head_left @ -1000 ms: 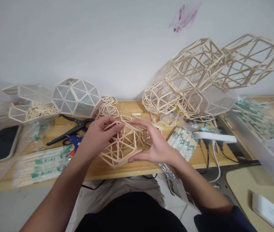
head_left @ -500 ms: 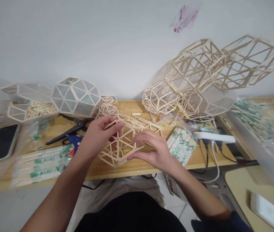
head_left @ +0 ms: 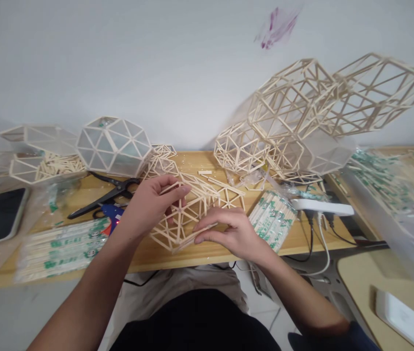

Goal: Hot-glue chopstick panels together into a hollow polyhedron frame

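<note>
A lattice of thin wooden sticks (head_left: 179,229), joined into triangles, is tilted above the front of the wooden table, between my hands. My left hand (head_left: 151,202) grips its upper left side, thumb and fingers closed around the sticks. At the lower right edge my right hand (head_left: 230,231) pinches a wooden stick (head_left: 188,241) between thumb and fingertips. Whether that stick is joined along its whole length I cannot tell. Behind the lattice lie more joined stick pieces (head_left: 231,197), partly hidden by it.
Black scissors (head_left: 100,200) and a blue glue gun (head_left: 110,214) lie left, behind packs of wrapped chopsticks (head_left: 60,251). A phone (head_left: 0,217) is at far left. Stick polyhedra (head_left: 294,100) rise at the back right. A white power strip (head_left: 324,207) with cords sits right.
My right thumb and fingers have come closer together, closing on the stick at the lattice's lower edge. My left hand keeps its grip with hardly any movement.
</note>
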The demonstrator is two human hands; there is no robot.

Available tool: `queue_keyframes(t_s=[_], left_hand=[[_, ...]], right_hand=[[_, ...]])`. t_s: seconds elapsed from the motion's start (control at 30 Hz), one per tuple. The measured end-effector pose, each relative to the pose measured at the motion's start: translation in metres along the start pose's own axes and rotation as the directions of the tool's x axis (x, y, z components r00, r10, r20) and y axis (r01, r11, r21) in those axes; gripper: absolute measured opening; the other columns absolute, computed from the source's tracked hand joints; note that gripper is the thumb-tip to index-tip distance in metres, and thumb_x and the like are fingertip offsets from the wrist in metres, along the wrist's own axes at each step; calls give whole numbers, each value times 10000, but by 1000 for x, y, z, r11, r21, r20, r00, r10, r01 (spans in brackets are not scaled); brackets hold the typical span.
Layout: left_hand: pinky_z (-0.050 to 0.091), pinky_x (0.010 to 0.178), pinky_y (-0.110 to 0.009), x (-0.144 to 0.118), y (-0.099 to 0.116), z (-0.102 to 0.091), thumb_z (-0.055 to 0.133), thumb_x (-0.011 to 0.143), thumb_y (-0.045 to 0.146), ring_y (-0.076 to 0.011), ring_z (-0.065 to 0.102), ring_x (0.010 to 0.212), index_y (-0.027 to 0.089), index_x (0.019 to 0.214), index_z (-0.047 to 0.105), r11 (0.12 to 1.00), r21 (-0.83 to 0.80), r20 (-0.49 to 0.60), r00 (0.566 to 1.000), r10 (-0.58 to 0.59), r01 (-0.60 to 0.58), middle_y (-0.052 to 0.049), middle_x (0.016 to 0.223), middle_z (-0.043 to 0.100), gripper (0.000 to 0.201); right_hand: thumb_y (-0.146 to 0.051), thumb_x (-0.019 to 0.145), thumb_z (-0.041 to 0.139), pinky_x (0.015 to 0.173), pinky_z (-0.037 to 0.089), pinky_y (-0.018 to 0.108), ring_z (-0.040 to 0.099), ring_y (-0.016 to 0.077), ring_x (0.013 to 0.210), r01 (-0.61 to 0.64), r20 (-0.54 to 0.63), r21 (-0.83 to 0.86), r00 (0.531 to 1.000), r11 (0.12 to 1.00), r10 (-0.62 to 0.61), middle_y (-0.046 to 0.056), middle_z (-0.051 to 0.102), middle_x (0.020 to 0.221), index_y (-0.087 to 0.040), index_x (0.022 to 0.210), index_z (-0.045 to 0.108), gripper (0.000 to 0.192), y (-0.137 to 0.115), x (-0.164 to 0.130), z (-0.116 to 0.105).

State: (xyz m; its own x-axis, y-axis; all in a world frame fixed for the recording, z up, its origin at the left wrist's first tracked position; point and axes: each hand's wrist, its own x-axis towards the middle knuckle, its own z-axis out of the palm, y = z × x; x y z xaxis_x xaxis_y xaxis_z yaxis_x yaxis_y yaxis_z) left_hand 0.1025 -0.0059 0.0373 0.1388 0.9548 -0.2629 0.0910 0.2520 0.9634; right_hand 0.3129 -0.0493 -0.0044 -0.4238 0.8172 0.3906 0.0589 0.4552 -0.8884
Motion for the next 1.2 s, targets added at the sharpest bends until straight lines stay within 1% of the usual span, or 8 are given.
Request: queue_keyframes(t_s=[0.07, 0.17, 0.33, 0.43, 0.57, 0.73, 0.97, 1.2], left_hand=[[442, 369, -183, 0, 0, 0, 903, 699, 458, -83, 509, 417, 189, 801, 706, 1000, 13, -1, 1000, 8, -8, 36, 611, 661, 348], [436, 376, -178, 0, 0, 0, 889, 723, 454, -80, 511, 423, 195, 824, 717, 999, 31, -2, 1000, 23, -23, 36, 627, 667, 327], [412, 371, -184, 2, 0, -1, 900, 696, 477, -82, 499, 412, 196, 818, 720, 999, 38, -3, 1000, 6, -6, 32, 612, 659, 356], [408, 372, -178, 3, -1, -1, 899, 700, 470, -76, 498, 417, 197, 823, 722, 999, 44, -6, 1000, -2, 2, 35, 620, 661, 347], [391, 359, -168, 5, 0, 0, 888, 718, 453, -65, 478, 406, 203, 822, 723, 998, 64, -7, 1000, 8, -7, 39, 637, 671, 317], [419, 365, -170, 6, 3, 1, 872, 734, 451, -72, 494, 407, 211, 809, 728, 995, 99, 8, 1000, -1, 0, 37, 631, 675, 289], [418, 366, -171, 7, 6, 0, 875, 725, 438, -76, 501, 402, 210, 790, 727, 996, 93, 40, 999, 4, -7, 30, 618, 681, 279], [411, 362, -184, 7, 4, 1, 870, 724, 457, -81, 495, 394, 211, 822, 731, 995, 103, 8, 1000, 15, -16, 26, 622, 684, 299]], right_hand=[[-324, 903, 831, 821, 637, 296, 805, 171, 872, 0, 13, -29, 1000, 1000, 0, 23, 849, 946, -236, 1020, 814, 148, 0, 0, 1], [-302, 915, 819, 832, 639, 297, 808, 176, 887, 39, 31, -66, 999, 997, -37, 31, 851, 963, -230, 1045, 808, 149, 1, 1, 2], [-323, 919, 811, 860, 641, 312, 798, 181, 898, 64, 62, -105, 996, 992, -58, 30, 839, 981, -240, 1045, 795, 152, 3, 0, 2], [-284, 954, 778, 867, 630, 304, 795, 175, 913, 62, 75, -111, 996, 992, -54, 31, 837, 992, -232, 1062, 779, 120, 3, 0, 1], [-217, 938, 796, 866, 611, 281, 790, 163, 920, 44, 91, -112, 995, 993, -33, 21, 835, 983, -221, 1046, 767, 112, 2, 0, 0], [-250, 940, 795, 852, 618, 297, 789, 164, 908, 24, 102, -101, 995, 995, -14, 16, 829, 979, -228, 1051, 766, 117, 0, 1, -1], [-252, 920, 817, 872, 610, 296, 784, 170, 932, 12, 101, -116, 995, 993, -1, 18, 826, 999, -230, 1062, 759, 154, 0, 1, -1], [-264, 949, 787, 877, 615, 311, 784, 178, 936, 3, 102, -132, 995, 991, 11, 22, 826, 995, -235, 1052, 766, 108, -1, 1, -1]])
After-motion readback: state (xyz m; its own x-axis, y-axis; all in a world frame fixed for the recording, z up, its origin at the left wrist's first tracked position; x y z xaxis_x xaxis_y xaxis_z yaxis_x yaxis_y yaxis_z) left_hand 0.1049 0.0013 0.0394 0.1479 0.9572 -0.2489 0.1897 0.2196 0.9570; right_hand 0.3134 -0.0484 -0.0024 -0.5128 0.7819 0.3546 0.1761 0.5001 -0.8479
